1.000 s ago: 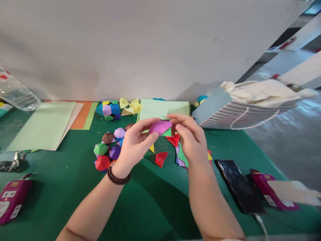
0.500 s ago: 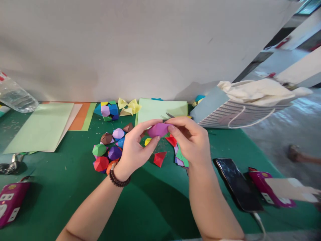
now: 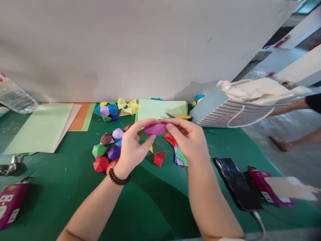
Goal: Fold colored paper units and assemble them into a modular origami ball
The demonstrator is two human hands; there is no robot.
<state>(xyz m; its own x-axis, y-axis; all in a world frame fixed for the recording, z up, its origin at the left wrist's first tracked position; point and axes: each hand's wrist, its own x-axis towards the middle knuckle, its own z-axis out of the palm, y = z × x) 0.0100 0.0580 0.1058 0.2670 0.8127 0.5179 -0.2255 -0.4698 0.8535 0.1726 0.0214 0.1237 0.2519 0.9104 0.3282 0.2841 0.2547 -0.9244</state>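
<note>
Between my two hands is a purple folded paper piece [image 3: 155, 129], pinched at both ends above the table. My left hand [image 3: 134, 145] grips its left end with thumb and fingers; a dark beaded bracelet circles that wrist. The right end sits in the closed fingers of my right hand [image 3: 189, 139]. Below the hands lies a red folded paper piece [image 3: 159, 159]. Several coloured paper pieces [image 3: 101, 164] cluster left of my left wrist. Stacked flat pieces [image 3: 179, 156] are partly hidden by my right hand, and yellow-handled scissors [image 3: 183, 117] lie behind it.
On the green table [image 3: 160, 207] are a phone [image 3: 237, 182] with a cable, purple power strips [image 3: 13, 202] at both sides, and paper sheets [image 3: 42, 125]. A striped paper bag [image 3: 235, 112] stands back right, a water bottle [image 3: 17, 97] back left. A person's leg [image 3: 301, 140] shows at right.
My hands have shifted slightly left with the purple paper piece, which looks tilted a little differently. More of the scissors shows. At right, more of a person's leg and an arm has come into view.
</note>
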